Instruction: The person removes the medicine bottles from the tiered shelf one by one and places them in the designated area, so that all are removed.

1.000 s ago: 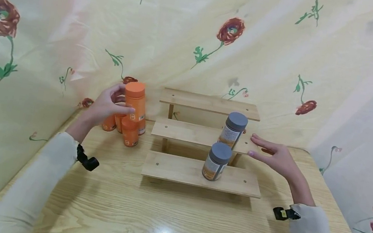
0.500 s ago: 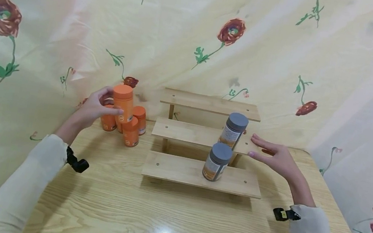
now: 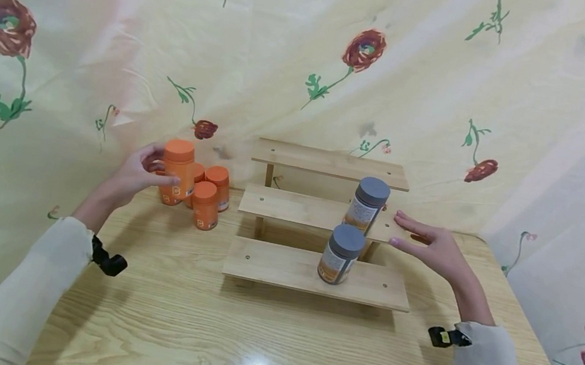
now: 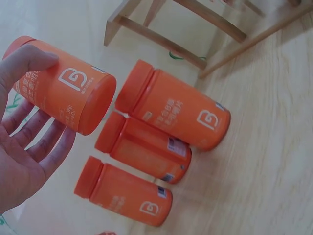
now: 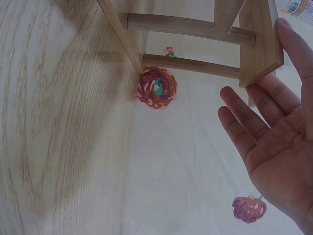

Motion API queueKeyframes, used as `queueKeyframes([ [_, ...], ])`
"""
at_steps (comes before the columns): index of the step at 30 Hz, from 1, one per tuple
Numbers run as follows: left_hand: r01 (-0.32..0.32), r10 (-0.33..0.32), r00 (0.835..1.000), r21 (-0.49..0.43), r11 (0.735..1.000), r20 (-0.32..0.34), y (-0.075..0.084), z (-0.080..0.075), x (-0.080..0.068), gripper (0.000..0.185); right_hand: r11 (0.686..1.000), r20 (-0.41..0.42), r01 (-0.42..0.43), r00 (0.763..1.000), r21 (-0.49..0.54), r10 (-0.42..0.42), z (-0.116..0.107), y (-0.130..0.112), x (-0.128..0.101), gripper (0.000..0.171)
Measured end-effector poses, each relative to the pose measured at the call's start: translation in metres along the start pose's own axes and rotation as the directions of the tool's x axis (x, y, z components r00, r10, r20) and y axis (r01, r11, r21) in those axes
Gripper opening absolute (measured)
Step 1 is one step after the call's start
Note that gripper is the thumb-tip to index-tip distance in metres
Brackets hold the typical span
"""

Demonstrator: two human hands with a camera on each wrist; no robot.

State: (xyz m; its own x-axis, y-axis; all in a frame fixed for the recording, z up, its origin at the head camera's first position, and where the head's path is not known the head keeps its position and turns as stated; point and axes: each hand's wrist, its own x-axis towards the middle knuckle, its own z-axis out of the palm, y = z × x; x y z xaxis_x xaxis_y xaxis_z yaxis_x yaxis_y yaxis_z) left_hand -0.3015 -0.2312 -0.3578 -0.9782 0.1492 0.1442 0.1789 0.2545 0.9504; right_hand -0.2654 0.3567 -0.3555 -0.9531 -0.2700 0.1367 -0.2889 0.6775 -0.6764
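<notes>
My left hand (image 3: 152, 168) grips an orange bottle with an orange lid (image 3: 178, 169), thumb on one side and fingers on the other (image 4: 46, 147). It holds the bottle (image 4: 63, 98) low at the left of three other orange bottles (image 3: 206, 206) that stand together on the table (image 4: 173, 112). A three-step wooden shelf (image 3: 290, 266) stands to their right. One grey-lidded bottle (image 3: 367, 204) is on its middle step and another (image 3: 341, 254) on the bottom step. My right hand (image 3: 426, 242) is flat, with straight fingers (image 5: 244, 132), at the right end of the middle step (image 5: 259, 46).
The wooden table (image 3: 255, 342) runs wide in front of the shelf. A flower-printed cloth (image 3: 313, 52) hangs close behind and along both sides. The top step (image 3: 330, 163) of the shelf carries nothing.
My left hand has brought the orange bottle down and to the left, from above the group to its left side. The right hand and the grey-lidded bottles have not moved.
</notes>
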Motion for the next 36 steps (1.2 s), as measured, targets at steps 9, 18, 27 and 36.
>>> queueKeyframes([
  [9,0.073,-0.072,0.997,0.079,0.994,-0.020,-0.010,-0.002,-0.004,0.074,1.000,0.001,-0.005,1.000,0.003,0.005,0.000,-0.007,-0.004,0.056],
  [18,0.114,-0.113,0.993,0.060,0.992,-0.017,-0.026,-0.001,-0.004,0.079,1.000,0.002,-0.021,1.000,-0.003,0.021,0.000,-0.008,-0.005,0.057],
  [27,0.144,-0.145,0.989,0.108,0.984,-0.005,-0.037,0.002,-0.006,0.088,1.000,-0.001,-0.004,1.000,0.006,0.004,-0.001,-0.010,-0.006,0.055],
  [36,0.128,-0.127,0.992,0.082,0.988,-0.007,-0.051,0.007,-0.005,0.079,1.000,-0.007,0.010,1.000,0.016,-0.010,0.000,-0.011,-0.006,0.054],
])
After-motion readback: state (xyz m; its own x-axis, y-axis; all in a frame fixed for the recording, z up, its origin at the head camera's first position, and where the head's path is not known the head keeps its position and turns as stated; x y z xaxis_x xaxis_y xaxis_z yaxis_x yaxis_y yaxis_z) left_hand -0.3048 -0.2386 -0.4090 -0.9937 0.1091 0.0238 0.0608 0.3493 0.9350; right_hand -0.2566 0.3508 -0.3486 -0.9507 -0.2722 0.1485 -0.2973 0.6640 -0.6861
